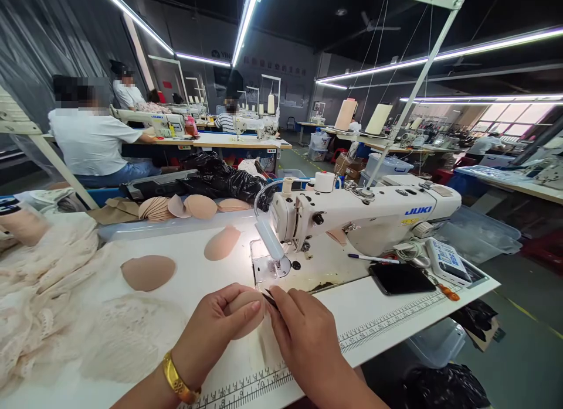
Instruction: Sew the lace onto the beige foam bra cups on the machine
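Observation:
My left hand, with a gold bracelet at the wrist, grips a beige bra cup near the table's front edge. Close against the cup's right rim is my right hand, its fingers closed round a small dark pointed tool, probably thread snips, mostly hidden by the fingers. Just beyond both hands stands the white sewing machine, its needle plate lit by a lamp. Two more beige cups lie flat on the table, one at the left and one nearer the machine.
Cream lace fabric is heaped at the left. Stacked cups line the back edge beside a black plastic bag. A phone, a pen and a control box lie right. Co-workers sit behind at other machines.

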Demonstrator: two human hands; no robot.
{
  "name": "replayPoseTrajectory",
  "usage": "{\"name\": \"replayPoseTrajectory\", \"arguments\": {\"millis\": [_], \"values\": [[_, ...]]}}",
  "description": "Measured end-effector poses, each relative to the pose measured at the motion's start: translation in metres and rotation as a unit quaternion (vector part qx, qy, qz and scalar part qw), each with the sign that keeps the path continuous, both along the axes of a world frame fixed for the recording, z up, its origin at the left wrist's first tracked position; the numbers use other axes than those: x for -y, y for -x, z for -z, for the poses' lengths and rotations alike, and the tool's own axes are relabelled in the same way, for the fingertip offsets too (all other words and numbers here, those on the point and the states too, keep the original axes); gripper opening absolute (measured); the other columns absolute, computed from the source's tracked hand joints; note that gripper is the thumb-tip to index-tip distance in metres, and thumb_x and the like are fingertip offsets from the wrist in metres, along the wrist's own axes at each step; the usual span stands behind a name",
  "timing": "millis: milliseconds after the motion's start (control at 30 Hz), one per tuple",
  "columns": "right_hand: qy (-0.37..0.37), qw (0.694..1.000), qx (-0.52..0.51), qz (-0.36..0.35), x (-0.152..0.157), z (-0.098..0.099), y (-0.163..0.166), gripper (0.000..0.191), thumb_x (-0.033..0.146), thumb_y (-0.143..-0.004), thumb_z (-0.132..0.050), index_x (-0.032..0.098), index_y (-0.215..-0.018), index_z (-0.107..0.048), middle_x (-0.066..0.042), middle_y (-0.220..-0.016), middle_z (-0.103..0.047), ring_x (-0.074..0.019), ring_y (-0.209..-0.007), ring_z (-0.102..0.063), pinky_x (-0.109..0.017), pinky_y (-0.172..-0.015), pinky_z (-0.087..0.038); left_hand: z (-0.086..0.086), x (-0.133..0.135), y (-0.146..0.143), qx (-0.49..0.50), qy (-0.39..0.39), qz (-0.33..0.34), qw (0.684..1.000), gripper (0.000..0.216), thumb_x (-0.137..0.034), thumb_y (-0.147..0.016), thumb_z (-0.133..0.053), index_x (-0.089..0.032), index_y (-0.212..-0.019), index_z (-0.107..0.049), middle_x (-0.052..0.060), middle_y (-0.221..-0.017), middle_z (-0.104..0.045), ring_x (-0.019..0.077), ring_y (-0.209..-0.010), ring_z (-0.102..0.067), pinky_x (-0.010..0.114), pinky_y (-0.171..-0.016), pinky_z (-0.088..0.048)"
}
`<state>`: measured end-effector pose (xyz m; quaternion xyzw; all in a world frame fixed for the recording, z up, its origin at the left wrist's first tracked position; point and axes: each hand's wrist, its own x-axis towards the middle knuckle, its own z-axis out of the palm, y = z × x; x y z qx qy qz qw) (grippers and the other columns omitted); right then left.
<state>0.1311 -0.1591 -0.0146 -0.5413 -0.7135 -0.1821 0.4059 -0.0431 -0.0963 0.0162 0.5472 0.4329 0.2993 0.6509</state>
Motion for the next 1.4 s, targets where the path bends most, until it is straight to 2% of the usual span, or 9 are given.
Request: {"name": "replayPoseTrajectory", "arguments": {"millis": [300,433,600,733,833,1033,1167,1267,1400], "values": [[0.048,0.993,-0.079,-0.068,0.003,0.004,-0.003,0.027,0.013,-0.106,-0.047,0.018,-0.124,-0.065,-0.003,-0.082,-0.070,-0.0180,-0.070,-0.063,-0.029,-0.062,-0.044,-0.001,0.000,0.000,-0.014,-0.024,0.012,1.000,0.046,-0.060,-0.073,-0.084,-0.018,-0.090,-0.079,0.005,-0.088,-0.073,0.0225,-0.087,-0.062,0.031,-0.080,-0.051],[0.111,0.970,-0.187,-0.107,0.004,0.001,-0.002,0.019,0.019,-0.105,-0.051,0.023,-0.119,-0.064,-0.001,-0.092,-0.074,-0.0175,-0.080,-0.069,-0.027,-0.070,-0.050,-0.003,0.002,0.000,-0.020,-0.034,0.021,0.999,0.044,-0.058,-0.072,-0.083,-0.019,-0.089,-0.080,0.005,-0.089,-0.072,0.0233,-0.089,-0.062,0.032,-0.083,-0.051],[0.224,0.921,-0.310,-0.069,0.002,-0.004,-0.011,0.027,0.040,-0.105,-0.054,0.024,-0.127,-0.060,0.004,-0.075,-0.065,-0.0166,-0.063,-0.060,-0.026,-0.059,-0.045,-0.006,0.004,0.001,-0.060,-0.070,0.029,0.995,0.039,-0.057,-0.073,-0.081,-0.019,-0.080,-0.080,0.004,-0.085,-0.068,0.0215,-0.084,-0.059,0.032,-0.080,-0.050],[0.289,0.915,-0.266,-0.087,0.002,0.001,-0.021,0.022,0.045,-0.100,-0.062,0.024,-0.107,-0.063,0.003,-0.074,-0.062,-0.0175,-0.068,-0.058,-0.026,-0.063,-0.040,-0.005,0.003,0.005,-0.045,-0.071,0.031,0.996,0.040,-0.059,-0.076,-0.080,-0.020,-0.086,-0.081,0.005,-0.088,-0.072,0.0229,-0.086,-0.062,0.033,-0.081,-0.051],[0.292,0.927,-0.222,-0.075,0.003,0.007,-0.030,0.029,0.040,-0.103,-0.051,0.025,-0.079,-0.046,0.004,-0.067,-0.054,-0.0162,-0.060,-0.048,-0.027,-0.058,-0.032,-0.003,0.000,0.006,-0.051,-0.097,-0.005,0.994,0.041,-0.060,-0.078,-0.078,-0.021,-0.086,-0.082,0.007,-0.091,-0.074,0.0255,-0.088,-0.065,0.034,-0.080,-0.053],[0.366,0.922,-0.125,-0.003,0.003,0.015,-0.077,0.018,0.033,-0.102,-0.063,0.024,-0.089,-0.055,-0.001,-0.079,-0.069,-0.0227,-0.073,-0.066,-0.029,-0.065,-0.042,-0.008,-0.004,0.011,-0.103,-0.175,-0.007,0.979,0.037,-0.060,-0.085,-0.073,-0.024,-0.086,-0.080,0.006,-0.093,-0.078,0.0271,-0.092,-0.070,0.036,-0.086,-0.055],[0.272,0.960,-0.016,0.058,0.000,0.005,-0.100,0.027,0.024,-0.090,-0.082,0.020,-0.113,-0.068,-0.013,-0.104,-0.073,-0.0358,-0.095,-0.068,-0.045,-0.079,-0.052,-0.008,-0.002,0.013,-0.134,-0.302,0.006,0.944,0.025,-0.048,-0.091,-0.069,-0.026,-0.080,-0.076,0.002,-0.085,-0.074,0.0195,-0.078,-0.069,0.028,-0.074,-0.056],[0.170,0.982,-0.036,-0.070,0.001,-0.011,-0.083,0.031,0.024,-0.097,-0.074,0.020,-0.127,-0.066,-0.015,-0.118,-0.068,-0.0336,-0.109,-0.064,-0.048,-0.092,-0.054,-0.004,0.001,0.011,-0.122,-0.371,0.036,0.920,0.019,-0.035,-0.094,-0.065,-0.026,-0.080,-0.073,0.000,-0.083,-0.070,0.0157,-0.074,-0.068,0.021,-0.064,-0.055],[0.163,0.960,-0.110,-0.200,0.001,-0.018,-0.041,0.032,0.028,-0.103,-0.068,0.022,-0.133,-0.060,-0.012,-0.119,-0.067,-0.0270,-0.110,-0.063,-0.039,-0.092,-0.055,-0.003,0.003,0.009,-0.099,-0.398,0.055,0.911,0.016,-0.031,-0.096,-0.065,-0.027,-0.083,-0.073,-0.001,-0.083,-0.069,0.0136,-0.074,-0.067,0.018,-0.063,-0.055]]}}
